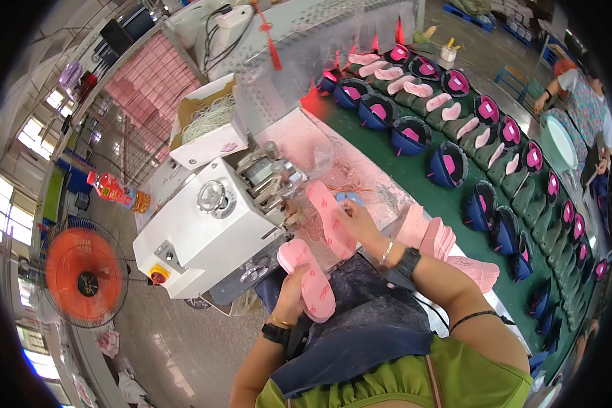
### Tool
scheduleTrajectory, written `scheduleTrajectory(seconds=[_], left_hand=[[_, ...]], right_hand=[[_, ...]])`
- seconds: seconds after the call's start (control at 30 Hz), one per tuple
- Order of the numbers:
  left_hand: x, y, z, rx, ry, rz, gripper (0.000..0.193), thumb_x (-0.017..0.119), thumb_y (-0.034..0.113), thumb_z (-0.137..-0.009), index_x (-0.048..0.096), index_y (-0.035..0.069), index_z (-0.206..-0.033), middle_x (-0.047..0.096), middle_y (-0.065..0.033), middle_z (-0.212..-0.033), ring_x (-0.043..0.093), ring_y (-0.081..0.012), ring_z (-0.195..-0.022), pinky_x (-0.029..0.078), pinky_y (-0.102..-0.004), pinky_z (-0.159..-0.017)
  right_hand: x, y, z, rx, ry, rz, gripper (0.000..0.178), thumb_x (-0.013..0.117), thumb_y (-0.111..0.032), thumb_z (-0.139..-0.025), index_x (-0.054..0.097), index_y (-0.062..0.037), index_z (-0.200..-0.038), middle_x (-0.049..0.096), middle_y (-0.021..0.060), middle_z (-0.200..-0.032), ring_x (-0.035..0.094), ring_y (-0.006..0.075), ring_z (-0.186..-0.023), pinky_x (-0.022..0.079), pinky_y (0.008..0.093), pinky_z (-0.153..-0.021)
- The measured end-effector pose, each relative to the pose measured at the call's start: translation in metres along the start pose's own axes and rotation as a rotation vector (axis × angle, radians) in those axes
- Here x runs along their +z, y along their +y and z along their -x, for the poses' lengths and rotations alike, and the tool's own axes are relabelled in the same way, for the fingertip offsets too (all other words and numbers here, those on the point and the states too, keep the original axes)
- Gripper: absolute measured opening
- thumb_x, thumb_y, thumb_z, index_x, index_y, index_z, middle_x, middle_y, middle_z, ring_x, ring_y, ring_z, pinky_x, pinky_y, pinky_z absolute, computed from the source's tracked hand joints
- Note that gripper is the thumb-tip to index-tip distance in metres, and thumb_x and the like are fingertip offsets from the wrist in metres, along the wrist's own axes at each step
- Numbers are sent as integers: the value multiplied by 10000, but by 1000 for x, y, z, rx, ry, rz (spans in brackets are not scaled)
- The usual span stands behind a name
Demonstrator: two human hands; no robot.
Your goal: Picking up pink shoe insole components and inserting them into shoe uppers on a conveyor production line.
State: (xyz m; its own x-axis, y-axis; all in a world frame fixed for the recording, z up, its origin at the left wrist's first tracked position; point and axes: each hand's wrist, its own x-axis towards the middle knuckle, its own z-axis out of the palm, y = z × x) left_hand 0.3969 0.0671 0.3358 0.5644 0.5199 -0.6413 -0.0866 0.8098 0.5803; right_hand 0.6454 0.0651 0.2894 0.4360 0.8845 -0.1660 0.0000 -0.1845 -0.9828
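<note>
Left hand [294,289]: fingers wrapped around one pink insole [307,279], held sole-up over the lap, just off the near edge of the bench.

Right hand [358,219]: fingertips pinching a second pink insole [328,217], which stands tilted with its upper end touching the working head of the white machine [207,234].

Machine: white box on the left end of the bench, with a round metal handwheel on top and a yellow-and-red button at its near corner.

Stack of pink insoles [432,238]: lying near the right edge of the pink-topped bench [360,170], just beside the right forearm.

Cardboard box [207,122]: open, behind the machine at the far left corner, holding coils of white cord; a white package lies against its front.

Green conveyor [449,197]: runs along the right side, carrying rows of dark blue shoe pieces [408,134] with pink linings, and loose pink insoles farther back.

Orange fan [83,275]: on the floor, left.

Red bottle [115,192]: left of the machine.
</note>
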Motion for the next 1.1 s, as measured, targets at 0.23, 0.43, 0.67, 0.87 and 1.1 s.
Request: scheduleTrajectory(seconds=[0.23,0.43,0.67,0.87,1.1], left_hand=[[-11,1,24,22,-5,116,428,521,287,-1003,526,-48,-1270,667,-159,-1131,670,-294,-1011,558,-415,-880],[-28,-7,19,42,90,15,441,541,325,-1009,563,-44,-1250,670,-123,-1142,662,-232,-1024,534,-367,-906],[-22,-3,22,30,106,23,393,579,267,-999,567,-37,-1248,675,-106,-1134,666,-215,-1010,537,-348,-895],[-17,6,40,78,154,-20,356,574,238,-1004,570,-12,-1258,675,-89,-1127,664,-202,-1004,539,-334,-882],[-13,-9,23,71,100,-169,344,555,273,-1018,578,7,-1236,651,-58,-1081,637,-174,-989,533,-335,-869]], right_hand=[[49,-38,-83,54,43,68,345,655,-222,-905,633,59,-1104,709,177,-941,695,238,-848,538,360,-756],[1,-36,-87,-86,92,443,337,648,-211,-878,630,18,-1125,665,221,-1096,680,366,-918,531,430,-817],[9,-30,-104,-283,201,605,384,642,-361,-887,667,6,-997,683,235,-929,660,413,-871,501,489,-777],[65,-17,-159,-33,233,123,402,668,-393,-892,665,-4,-792,679,186,-762,679,326,-715,506,434,-662],[-39,-18,-128,-305,468,-142,273,643,-247,-952,597,15,-893,632,115,-678,672,212,-531,482,331,-436]])
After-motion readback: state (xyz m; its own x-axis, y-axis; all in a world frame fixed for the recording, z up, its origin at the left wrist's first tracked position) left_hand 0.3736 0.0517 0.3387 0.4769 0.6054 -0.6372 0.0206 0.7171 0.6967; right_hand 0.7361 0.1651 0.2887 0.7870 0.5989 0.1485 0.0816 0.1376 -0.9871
